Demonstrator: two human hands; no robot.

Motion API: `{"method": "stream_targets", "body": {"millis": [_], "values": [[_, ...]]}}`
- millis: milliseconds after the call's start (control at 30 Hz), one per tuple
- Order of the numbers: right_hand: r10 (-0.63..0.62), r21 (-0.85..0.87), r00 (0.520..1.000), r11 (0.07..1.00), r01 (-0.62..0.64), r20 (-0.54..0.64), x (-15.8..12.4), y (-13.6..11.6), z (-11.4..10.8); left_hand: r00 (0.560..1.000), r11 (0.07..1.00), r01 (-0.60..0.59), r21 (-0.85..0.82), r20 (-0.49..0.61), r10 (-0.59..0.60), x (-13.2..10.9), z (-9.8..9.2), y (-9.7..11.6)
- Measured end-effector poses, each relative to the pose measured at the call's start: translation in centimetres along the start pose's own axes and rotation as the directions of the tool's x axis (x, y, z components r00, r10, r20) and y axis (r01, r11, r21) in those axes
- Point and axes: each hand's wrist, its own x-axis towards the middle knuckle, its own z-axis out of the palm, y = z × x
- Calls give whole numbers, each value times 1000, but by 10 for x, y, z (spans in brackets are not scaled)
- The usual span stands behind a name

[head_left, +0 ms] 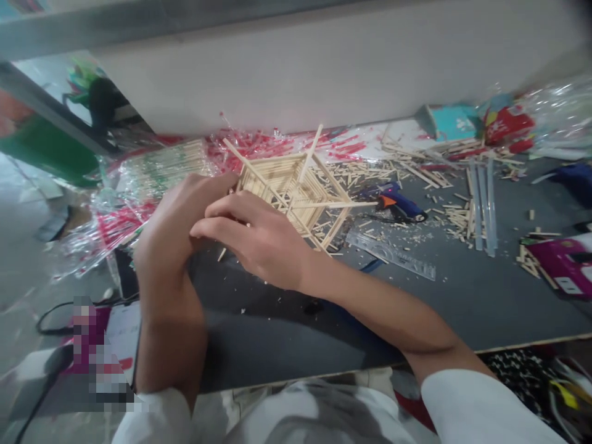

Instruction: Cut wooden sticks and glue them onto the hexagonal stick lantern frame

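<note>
A six-sided, web-like frame of thin wooden sticks point(277, 174) is tilted above the dark table, with longer sticks jutting past its rim. My left hand point(187, 206) is closed at its left edge, fingertips on the sticks. Close against it, my right hand point(263, 237) has bent fingers drawn together at the same edge; whatever lies between them is hidden. Just right of the frame lies a blue glue gun point(402, 205) with an orange tip. A clear ruler point(393, 254) rests on the table below it.
Clear glue sticks point(483, 206) lie at right among cut wooden pieces point(457, 223). Wrapped stick bundles point(166, 165) and red-marked plastic wrappers point(123, 227) cover the left. A teal box point(453, 122) stands at the back, a magenta box point(562, 262) at the right edge.
</note>
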Motion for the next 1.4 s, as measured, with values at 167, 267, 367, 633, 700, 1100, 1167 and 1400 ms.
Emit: {"method": "stream_targets", "body": {"millis": [167, 267, 367, 633, 700, 1100, 1167, 1400], "values": [[9, -123, 1000, 992, -6, 24, 2, 5, -44, 996, 998, -8, 57, -88, 13, -1, 1, 9], [171, -168, 985, 971, -172, -19, -6, 15, -69, 996, 995, 37, 97, -86, -28, 3, 0, 14], [260, -260, 966, 933, -250, 2, -13, 25, -82, 994, 992, 63, 106, -91, -53, 8, 0, 14], [320, -454, 944, 855, -251, 80, -8, 32, -77, 997, 979, 53, 199, -69, -40, 11, 5, 10], [307, -473, 948, 849, -235, 80, -9, 35, -74, 996, 980, 49, 193, -77, -35, 11, 5, 10], [239, -413, 967, 892, -184, 87, -14, 48, -68, 993, 944, 121, 308, -43, -113, 11, 4, 17], [234, -398, 969, 898, -185, 76, -14, 49, -67, 993, 940, 119, 320, -46, -110, 10, 3, 18], [225, -312, 974, 928, -205, 30, -14, 56, -63, 992, 953, 121, 277, -15, -122, 11, 0, 18]]}}
